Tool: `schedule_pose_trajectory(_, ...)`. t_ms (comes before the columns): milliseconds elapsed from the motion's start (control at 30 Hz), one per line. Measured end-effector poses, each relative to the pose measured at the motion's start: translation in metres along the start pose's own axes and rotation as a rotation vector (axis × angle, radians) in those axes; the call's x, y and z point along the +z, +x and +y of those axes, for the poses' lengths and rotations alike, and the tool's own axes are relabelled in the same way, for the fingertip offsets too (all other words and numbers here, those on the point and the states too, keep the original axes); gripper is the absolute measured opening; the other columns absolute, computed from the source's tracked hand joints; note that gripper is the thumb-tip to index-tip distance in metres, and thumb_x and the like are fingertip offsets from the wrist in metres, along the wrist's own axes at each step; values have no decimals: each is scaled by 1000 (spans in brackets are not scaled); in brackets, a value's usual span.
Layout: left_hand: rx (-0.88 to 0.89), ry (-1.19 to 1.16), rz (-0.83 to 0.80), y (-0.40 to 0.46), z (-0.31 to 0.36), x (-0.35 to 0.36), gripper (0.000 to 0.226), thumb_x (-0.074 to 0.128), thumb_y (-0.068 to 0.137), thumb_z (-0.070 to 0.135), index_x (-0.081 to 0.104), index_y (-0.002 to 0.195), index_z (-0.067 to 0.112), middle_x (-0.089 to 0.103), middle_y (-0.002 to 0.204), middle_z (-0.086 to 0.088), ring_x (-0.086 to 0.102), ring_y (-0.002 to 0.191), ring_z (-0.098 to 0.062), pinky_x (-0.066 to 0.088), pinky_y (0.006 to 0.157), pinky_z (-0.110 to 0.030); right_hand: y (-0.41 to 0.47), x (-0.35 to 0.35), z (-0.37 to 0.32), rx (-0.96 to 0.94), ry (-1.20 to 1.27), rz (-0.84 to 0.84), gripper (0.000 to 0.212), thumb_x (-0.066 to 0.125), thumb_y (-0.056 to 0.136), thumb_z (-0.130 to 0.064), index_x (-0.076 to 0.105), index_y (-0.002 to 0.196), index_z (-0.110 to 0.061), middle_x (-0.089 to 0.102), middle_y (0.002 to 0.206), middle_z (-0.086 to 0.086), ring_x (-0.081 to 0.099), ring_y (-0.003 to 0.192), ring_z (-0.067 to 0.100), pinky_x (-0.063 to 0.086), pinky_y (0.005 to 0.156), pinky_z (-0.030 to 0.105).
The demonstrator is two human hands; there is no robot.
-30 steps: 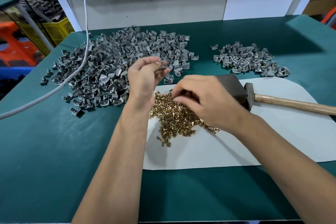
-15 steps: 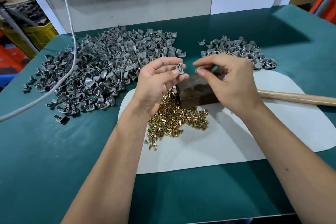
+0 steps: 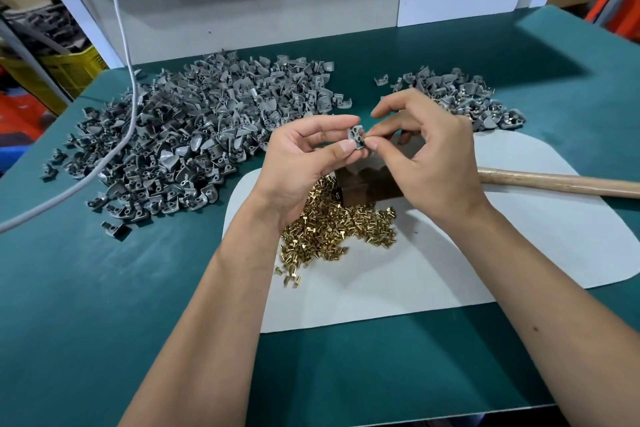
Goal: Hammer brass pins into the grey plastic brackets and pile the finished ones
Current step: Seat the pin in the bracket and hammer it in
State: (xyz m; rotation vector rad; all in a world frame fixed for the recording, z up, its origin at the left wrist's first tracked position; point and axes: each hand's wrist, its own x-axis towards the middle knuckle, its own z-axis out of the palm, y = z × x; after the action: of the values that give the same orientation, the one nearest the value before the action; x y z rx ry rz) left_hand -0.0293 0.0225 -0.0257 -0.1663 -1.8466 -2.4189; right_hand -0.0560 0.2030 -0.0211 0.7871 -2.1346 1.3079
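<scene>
Single head-worn wide-angle view, looking forward and down, close over the green table [image 3: 104, 305]

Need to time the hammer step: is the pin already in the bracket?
Cannot tell. The right hand pinches at the bracket that the left hand holds; fingertips hide the pin.

A green table [image 3: 86, 305] carries a big pile of grey brackets [image 3: 194, 135] at upper left, a smaller pile [image 3: 460, 94] at upper right, apparently pinned, and a white sheet [image 3: 485, 253] in the centre.
</scene>
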Motion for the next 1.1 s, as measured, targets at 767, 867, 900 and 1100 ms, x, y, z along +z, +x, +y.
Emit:
schedule_pose_trajectory(767, 45, 45, 63, 1, -8, 7, 29, 73, 76, -21, 73, 98, -3, 76, 79, -11, 74, 74, -19, 63, 74, -28, -3, 4, -3, -8, -34, -41, 19, 74, 81, -1, 60, 87, -13, 64, 77, -5, 63, 76, 14, 53, 71, 32)
schedule_pose_trajectory(867, 43, 36, 73, 1, -8, 7, 29, 74, 75, -20, 73, 99, -4, 76, 81, -13, 74, 74, -21, 64, 76, -30, -2, 3, -2, -8, -29, -40, 18, 73, 81, -3, 59, 86, -14, 63, 77, -5, 63, 76, 15, 53, 70, 33)
schedule_pose_trajectory(900, 44, 35, 72, 1, -8, 7, 29, 75, 75, -19, 73, 99, -3, 76, 82, -13, 74, 74, -21, 64, 76, -31, -2, 2, -1, -4, -27, -39, 18, 73, 82, -4, 59, 86, -14, 63, 77, -5, 63, 76, 15, 53, 70, 33)
schedule_pose_trajectory(1100, 22, -11, 77, 2, -8, 10, 28, 71, 78, -20, 72, 101, -5, 75, 86, -16, 74, 79, -24, 64, 79, -32, -2, 2, 3, 36, -25, -54, 12, 73, 87, -10, 68, 96, -17, 69, 86, -8, 68, 85, 12, 58, 78, 38)
